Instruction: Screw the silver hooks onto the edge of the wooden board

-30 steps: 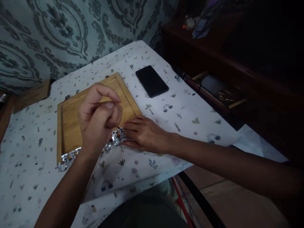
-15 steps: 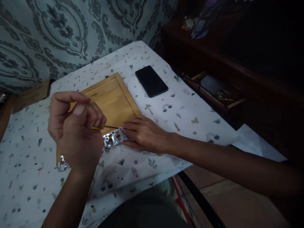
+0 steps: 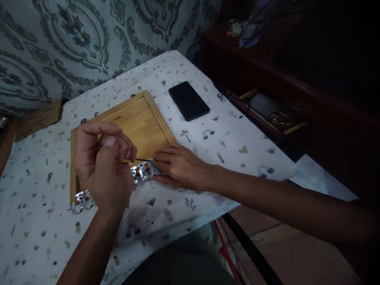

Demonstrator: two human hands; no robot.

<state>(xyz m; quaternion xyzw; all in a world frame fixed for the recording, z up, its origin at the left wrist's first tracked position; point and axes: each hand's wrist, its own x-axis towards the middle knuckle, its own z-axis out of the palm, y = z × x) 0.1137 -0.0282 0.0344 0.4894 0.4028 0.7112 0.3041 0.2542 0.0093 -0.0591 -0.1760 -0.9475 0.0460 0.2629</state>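
My left hand (image 3: 107,166) is closed around a screwdriver (image 3: 143,160); its thin dark shaft points right, and the fist hides most of the handle. The shaft's tip reaches a row of silver metal hooks (image 3: 143,173) along the near edge of a framed wooden board (image 3: 139,126). Gripping that edge at the right end of the row is my right hand (image 3: 179,166), fingers on top and thumb below. Other hooks (image 3: 78,204) show at the board's left corner. My left forearm and hand cover the middle of the row.
A black phone (image 3: 189,101) lies beyond the board on the patterned tablecloth (image 3: 231,138). The wall stands behind the table, with a piece of cardboard (image 3: 40,120) at the left. At the right is dark furniture with an open drawer (image 3: 270,113).
My left hand has moved a little right and down with the screwdriver, uncovering more of the board's left side and its hooks. My right hand stays in place.
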